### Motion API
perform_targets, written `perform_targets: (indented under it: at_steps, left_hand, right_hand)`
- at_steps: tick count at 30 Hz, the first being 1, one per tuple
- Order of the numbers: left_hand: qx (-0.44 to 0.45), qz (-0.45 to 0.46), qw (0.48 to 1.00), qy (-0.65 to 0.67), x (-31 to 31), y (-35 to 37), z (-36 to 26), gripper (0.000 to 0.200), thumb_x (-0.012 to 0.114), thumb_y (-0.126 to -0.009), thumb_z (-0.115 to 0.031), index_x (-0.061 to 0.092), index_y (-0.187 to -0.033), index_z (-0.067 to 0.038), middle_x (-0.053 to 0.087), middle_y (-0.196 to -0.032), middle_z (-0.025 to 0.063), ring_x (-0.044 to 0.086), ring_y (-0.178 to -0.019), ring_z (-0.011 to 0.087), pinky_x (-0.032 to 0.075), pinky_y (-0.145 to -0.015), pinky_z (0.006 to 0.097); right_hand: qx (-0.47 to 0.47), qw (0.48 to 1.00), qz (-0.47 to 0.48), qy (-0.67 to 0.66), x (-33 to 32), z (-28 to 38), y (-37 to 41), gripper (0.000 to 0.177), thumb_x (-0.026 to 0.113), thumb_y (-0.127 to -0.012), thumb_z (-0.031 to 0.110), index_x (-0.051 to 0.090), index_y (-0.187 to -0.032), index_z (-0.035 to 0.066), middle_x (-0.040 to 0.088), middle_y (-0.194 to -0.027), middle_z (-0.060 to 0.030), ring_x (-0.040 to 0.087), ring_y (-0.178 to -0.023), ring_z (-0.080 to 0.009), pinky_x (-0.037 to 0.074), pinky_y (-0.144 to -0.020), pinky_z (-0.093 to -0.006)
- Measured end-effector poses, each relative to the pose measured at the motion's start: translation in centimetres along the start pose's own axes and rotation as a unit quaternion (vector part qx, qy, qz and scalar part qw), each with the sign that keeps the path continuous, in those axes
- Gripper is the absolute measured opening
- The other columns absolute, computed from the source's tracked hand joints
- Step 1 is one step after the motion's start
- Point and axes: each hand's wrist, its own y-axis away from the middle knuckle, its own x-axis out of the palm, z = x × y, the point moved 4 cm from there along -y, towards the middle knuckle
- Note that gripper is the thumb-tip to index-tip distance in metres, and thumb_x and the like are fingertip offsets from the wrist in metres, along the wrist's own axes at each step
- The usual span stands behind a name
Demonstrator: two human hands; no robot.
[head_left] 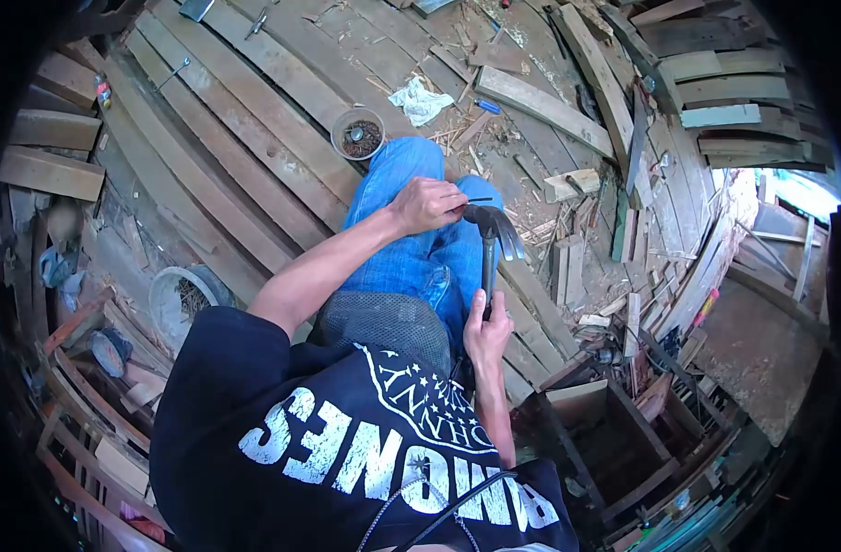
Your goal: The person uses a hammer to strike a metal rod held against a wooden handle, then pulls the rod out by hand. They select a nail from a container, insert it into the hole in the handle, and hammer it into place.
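My left hand (427,204) is closed above my jeans-covered knees, its fingers pinched on a thin dark rod (480,200) that looks like a nail. My right hand (488,327) is wrapped round the handle of a claw hammer (489,241), held upright in the view with its head beside the left fingertips. The claws point to the right. Whether the hammer head touches the rod cannot be told. Just beyond my knees stands a round tub (358,133) with small brown pieces and a round metal object in it.
Long planks (246,120) lie to the left. A white cloth (420,101), a blue object (487,107) and a long board (544,112) lie ahead. Wood scraps and stacked timber are at the right. A whitish bucket (170,304) stands at the left, an open wooden box (613,442) lower right.
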Motion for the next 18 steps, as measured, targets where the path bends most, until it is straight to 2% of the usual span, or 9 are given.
perform_targets:
  at_steps: [18]
  left_hand:
    - [0.001, -0.017, 1.000, 0.010, -0.09, -0.09, -0.19, 0.016, 0.075, -0.067, -0.006, 0.066, -0.080, -0.003, 0.066, -0.073, 0.0080, 0.065, -0.064, 0.0231, 0.052, -0.054, 0.0339]
  right_hand:
    - [0.005, 1.000, -0.012, 0.005, -0.16, 0.24, -0.35, 0.025, 0.054, -0.095, 0.027, 0.055, -0.090, 0.002, 0.050, -0.052, -0.0115, 0.050, -0.044, -0.0222, 0.037, -0.044, -0.0369]
